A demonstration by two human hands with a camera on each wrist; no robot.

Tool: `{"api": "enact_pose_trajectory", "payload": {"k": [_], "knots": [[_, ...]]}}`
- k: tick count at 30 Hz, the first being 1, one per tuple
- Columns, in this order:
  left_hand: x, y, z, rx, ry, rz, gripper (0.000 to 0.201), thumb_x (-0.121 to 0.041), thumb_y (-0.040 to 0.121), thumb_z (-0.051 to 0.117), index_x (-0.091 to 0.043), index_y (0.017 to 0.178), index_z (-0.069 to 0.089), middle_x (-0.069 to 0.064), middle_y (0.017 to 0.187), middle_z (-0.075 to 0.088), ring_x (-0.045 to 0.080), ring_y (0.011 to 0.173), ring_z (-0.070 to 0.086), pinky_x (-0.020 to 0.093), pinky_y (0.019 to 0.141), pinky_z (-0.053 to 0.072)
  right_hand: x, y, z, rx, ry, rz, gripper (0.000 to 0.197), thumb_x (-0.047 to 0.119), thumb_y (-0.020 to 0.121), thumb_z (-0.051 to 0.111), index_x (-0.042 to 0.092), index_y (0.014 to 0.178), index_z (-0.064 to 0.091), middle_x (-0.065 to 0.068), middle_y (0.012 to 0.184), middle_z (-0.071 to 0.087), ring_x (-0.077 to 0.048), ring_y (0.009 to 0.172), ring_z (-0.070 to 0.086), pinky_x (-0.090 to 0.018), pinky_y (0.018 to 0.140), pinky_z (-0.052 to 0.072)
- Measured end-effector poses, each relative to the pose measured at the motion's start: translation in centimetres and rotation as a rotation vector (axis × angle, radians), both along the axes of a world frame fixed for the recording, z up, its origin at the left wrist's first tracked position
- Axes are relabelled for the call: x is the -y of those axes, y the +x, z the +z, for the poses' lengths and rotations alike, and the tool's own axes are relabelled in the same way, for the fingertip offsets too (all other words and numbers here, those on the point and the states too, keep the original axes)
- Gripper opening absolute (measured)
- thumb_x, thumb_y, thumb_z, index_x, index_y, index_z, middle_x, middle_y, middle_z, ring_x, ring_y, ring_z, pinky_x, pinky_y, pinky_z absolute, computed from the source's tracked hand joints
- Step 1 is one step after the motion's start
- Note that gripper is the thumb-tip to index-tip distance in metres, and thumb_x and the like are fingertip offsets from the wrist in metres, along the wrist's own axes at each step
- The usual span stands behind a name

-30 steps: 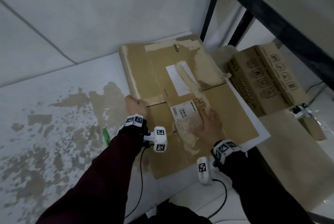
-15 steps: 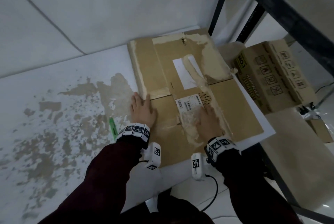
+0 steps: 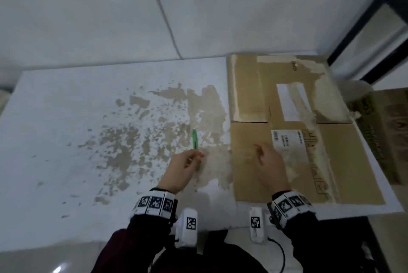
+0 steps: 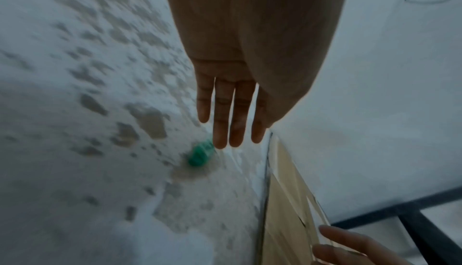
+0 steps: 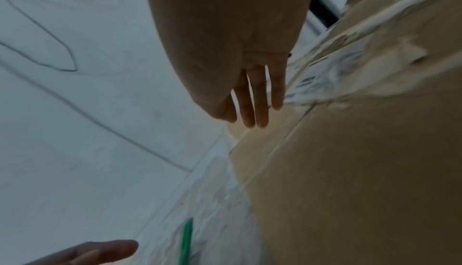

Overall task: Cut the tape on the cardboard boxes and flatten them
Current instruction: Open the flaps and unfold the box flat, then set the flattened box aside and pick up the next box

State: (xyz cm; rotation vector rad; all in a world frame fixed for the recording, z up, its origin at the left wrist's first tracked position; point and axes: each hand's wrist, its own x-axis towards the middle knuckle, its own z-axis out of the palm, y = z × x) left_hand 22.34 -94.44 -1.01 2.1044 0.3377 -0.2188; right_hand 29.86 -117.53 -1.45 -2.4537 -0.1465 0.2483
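Note:
A flattened cardboard box (image 3: 249, 171) with torn tape and a white label lies on the right part of the white table (image 3: 66, 107). A green cutter (image 3: 194, 142) lies on the table just left of the box. My left hand (image 3: 196, 158) hovers over the cutter's near end; in the left wrist view its fingers (image 4: 221, 131) are straight, with the cutter (image 4: 201, 154) just past their tips and nothing held. My right hand (image 3: 258, 151) is open over the flat cardboard (image 5: 350, 170), its fingers (image 5: 260, 101) straight. Whether it touches the cardboard is unclear.
The table top is worn, with brown peeled patches (image 3: 123, 147) in its middle. A second, printed cardboard box (image 3: 388, 131) stands beyond the table's right edge. A black metal shelf frame (image 3: 373, 30) rises at the back right. A white wall runs behind.
My left hand has left the cardboard's left edge and moved left to the green cutter. My right hand has slid left across the flat box. The head view has swung left.

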Motion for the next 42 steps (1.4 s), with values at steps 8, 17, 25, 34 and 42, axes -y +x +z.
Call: {"api": "enact_pose_trajectory", "payload": {"k": [8,17,25,34,42], "knots": [[-8.9,-14.0,-0.6,-0.105,-0.033,0.273,0.021,-0.018,0.099,0.048,-0.020,0.089,0.066,-0.003,0.073,0.065,0.008,0.064,0.062,0.014,0.063,0.045,-12.4,-6.4,-0.5,-0.610,0.347,0.480,0.010,0.012,0.096,0.050,0.016,0.099,0.059,-0.003,0.089,0.064,-0.011,0.075,0.061,-0.016,0.067,0.048],[-19.4,-31.5,-5.0,-0.412,-0.168,0.637,0.017,-0.018,0.097,0.049,-0.011,0.091,0.063,0.005,0.077,0.066,0.015,0.062,0.062,0.023,0.058,0.042,-24.9,-17.1,-1.9,-1.344,0.060,0.923,0.028,0.021,0.101,0.038,0.012,0.126,0.048,0.001,0.107,0.062,-0.010,0.092,0.062,-0.019,0.076,0.048],[-27.2,-42.1,-11.9,-0.661,-0.324,0.895,0.015,-0.011,0.096,0.048,-0.003,0.094,0.061,0.008,0.068,0.062,0.022,0.057,0.058,0.020,0.046,0.040,-35.3,-25.7,-6.1,-1.343,-0.148,0.772,0.032,0.020,0.102,0.035,0.007,0.130,0.046,-0.005,0.107,0.057,-0.012,0.089,0.057,-0.021,0.080,0.045],[-30.5,-49.8,-13.1,-0.788,-0.544,1.151,0.016,-0.008,0.097,0.043,0.000,0.096,0.057,0.013,0.068,0.058,0.022,0.052,0.055,0.018,0.041,0.036,-40.9,-31.1,-12.2,-1.191,-0.350,0.446,0.016,0.021,0.098,0.044,0.012,0.091,0.055,-0.003,0.075,0.060,-0.014,0.061,0.054,-0.024,0.058,0.039],[-37.3,-53.2,-12.6,-0.709,-0.579,1.225,0.020,-0.012,0.098,0.040,-0.006,0.093,0.058,0.010,0.071,0.060,0.021,0.057,0.056,0.023,0.049,0.032,-51.2,-35.3,-11.8,-1.271,-0.269,0.438,0.019,0.019,0.099,0.043,0.009,0.086,0.053,-0.006,0.075,0.056,-0.016,0.062,0.053,-0.024,0.056,0.037]]}}
